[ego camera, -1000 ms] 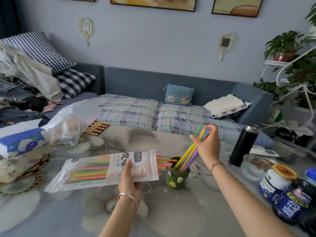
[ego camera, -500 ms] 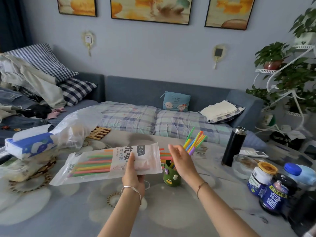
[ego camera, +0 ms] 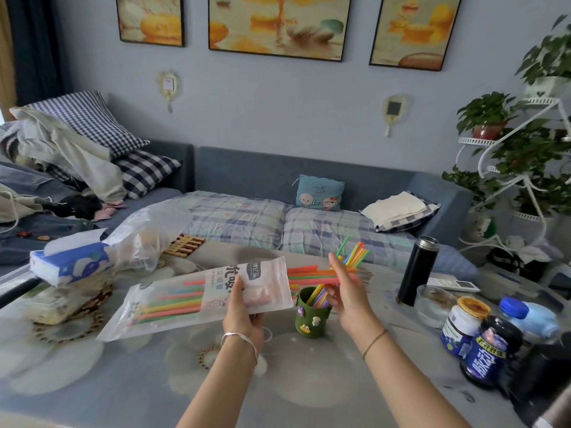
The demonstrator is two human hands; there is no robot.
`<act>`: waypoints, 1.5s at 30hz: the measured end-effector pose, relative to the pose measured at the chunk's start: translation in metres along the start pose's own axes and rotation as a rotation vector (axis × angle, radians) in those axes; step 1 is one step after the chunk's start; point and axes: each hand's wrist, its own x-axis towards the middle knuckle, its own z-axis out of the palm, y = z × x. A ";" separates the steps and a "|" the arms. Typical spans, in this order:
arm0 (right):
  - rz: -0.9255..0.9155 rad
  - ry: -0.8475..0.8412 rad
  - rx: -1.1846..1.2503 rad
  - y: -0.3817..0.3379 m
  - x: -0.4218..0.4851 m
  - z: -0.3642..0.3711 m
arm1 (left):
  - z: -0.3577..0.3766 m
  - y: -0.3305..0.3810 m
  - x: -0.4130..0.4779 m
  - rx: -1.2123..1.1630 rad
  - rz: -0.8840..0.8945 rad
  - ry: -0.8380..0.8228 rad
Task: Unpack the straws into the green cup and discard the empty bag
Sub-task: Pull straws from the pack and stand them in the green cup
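A translucent straw bag (ego camera: 173, 304) with printed lettering lies flat above the table, and my left hand (ego camera: 244, 313) grips it near its open right end. Coloured straws (ego camera: 304, 271) stick out of that opening to the right. My right hand (ego camera: 347, 293) is at their tips, fingers curled around them, a little blurred. Just below stands the green cup (ego camera: 312, 319) with small figures on its side. Several straws (ego camera: 353, 253) lean out of the cup up and to the right, behind my right hand.
A black flask (ego camera: 417, 270), a glass bowl (ego camera: 432, 304), jars and bottles (ego camera: 482, 347) crowd the table's right side. A tissue box (ego camera: 68, 261) and a clear plastic bag (ego camera: 148, 233) sit at the left. A sofa runs behind the table.
My right hand let go of the bundle now standing in the cup, came down and left, and closed on the straws sticking out of the bag. The bag stayed in my left hand.
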 end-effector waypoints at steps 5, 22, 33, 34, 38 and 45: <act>0.065 -0.126 -0.105 0.012 -0.008 0.018 | 0.005 -0.012 -0.009 0.001 -0.007 -0.017; -0.036 0.063 -0.006 0.003 0.000 0.019 | -0.001 -0.011 0.004 -0.037 -0.021 0.019; 0.117 -0.022 0.026 0.024 0.011 0.028 | 0.003 -0.028 0.016 0.032 -0.090 0.031; 0.110 -0.012 0.021 0.025 0.014 0.028 | 0.002 -0.029 0.019 0.031 -0.092 0.043; 0.014 0.067 0.017 0.013 0.029 0.017 | -0.005 -0.025 0.028 0.014 -0.066 0.085; -0.154 0.177 -0.131 -0.014 0.062 -0.012 | -0.016 -0.020 0.048 0.015 -0.048 0.128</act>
